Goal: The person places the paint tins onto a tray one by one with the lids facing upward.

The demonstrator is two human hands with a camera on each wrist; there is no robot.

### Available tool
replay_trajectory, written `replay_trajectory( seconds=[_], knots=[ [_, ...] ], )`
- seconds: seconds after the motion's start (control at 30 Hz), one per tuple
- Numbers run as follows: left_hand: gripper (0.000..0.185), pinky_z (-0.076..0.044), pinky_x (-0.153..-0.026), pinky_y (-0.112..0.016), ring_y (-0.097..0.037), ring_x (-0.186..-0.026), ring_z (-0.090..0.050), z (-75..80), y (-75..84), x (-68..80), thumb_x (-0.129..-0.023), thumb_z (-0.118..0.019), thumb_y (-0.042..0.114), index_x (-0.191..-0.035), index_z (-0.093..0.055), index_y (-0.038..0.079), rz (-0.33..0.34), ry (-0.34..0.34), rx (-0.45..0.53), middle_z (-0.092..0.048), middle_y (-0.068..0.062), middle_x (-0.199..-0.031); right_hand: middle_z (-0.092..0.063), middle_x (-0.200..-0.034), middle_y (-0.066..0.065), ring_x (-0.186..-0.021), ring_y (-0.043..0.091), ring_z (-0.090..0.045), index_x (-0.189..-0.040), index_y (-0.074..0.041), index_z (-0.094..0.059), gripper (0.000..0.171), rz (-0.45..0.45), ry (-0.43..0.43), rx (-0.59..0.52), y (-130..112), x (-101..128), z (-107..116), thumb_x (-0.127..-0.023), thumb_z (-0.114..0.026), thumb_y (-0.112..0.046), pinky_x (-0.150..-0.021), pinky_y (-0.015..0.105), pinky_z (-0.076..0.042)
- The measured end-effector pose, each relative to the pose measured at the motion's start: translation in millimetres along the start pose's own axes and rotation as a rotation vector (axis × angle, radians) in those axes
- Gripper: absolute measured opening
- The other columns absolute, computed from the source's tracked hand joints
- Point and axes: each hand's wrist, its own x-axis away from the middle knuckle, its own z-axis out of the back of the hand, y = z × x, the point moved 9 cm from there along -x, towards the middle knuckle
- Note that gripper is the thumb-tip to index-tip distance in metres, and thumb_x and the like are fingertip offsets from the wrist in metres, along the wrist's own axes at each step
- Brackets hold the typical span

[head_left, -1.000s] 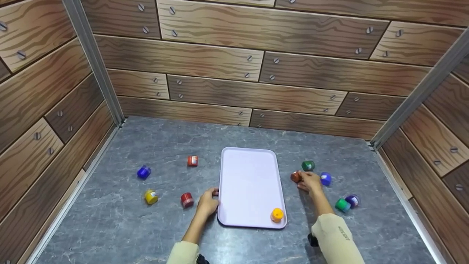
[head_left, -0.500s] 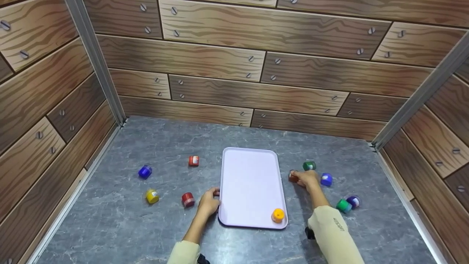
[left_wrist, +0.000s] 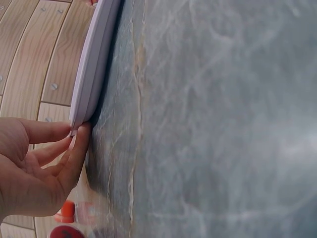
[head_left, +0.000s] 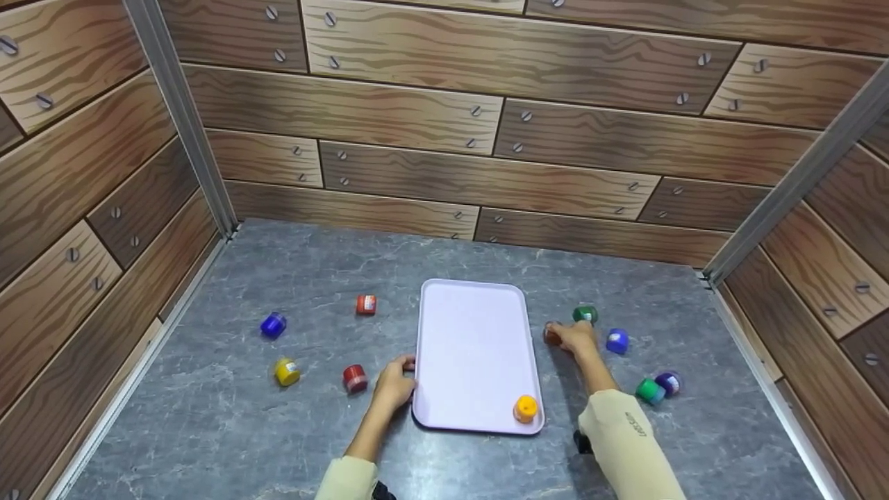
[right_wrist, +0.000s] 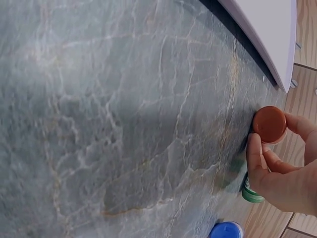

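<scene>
Brown jar point(right_wrist: 269, 124) pinched by right hand point(head_left: 576, 338) fingers, right of tray point(head_left: 472, 326). Left hand point(head_left: 394, 383) fingertips press tray's left edge, steadying it.

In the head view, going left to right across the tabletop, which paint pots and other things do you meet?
Blue pot → yellow pot → red pot → left hand → lilac tray → brown pot in the right hand → blue pot beside it → purple pot.

A yellow jar point(head_left: 286, 371), blue jar point(head_left: 272, 325) and two red jars point(head_left: 354, 378) lie left on grey stone.
</scene>
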Motion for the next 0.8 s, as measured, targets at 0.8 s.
replay_trajectory(
  seconds=[0.8],
  knots=[
    [0.05,-0.048,-0.062,-0.029,-0.027,-0.087,-0.056,-1.9,-1.7,0.4,-0.064,-0.051,-0.013,-0.114,-0.058,-0.006,0.033,-0.02,0.04,-0.062,-0.012,-0.097,-0.059,-0.082,0.01,-0.066,0.013,-0.053,-0.098,0.014,-0.059,0.037,0.06,-0.057,-0.055,-4,18,8,-0.083,-0.065,-0.02,-0.067,0.03,-0.05]
  ],
)
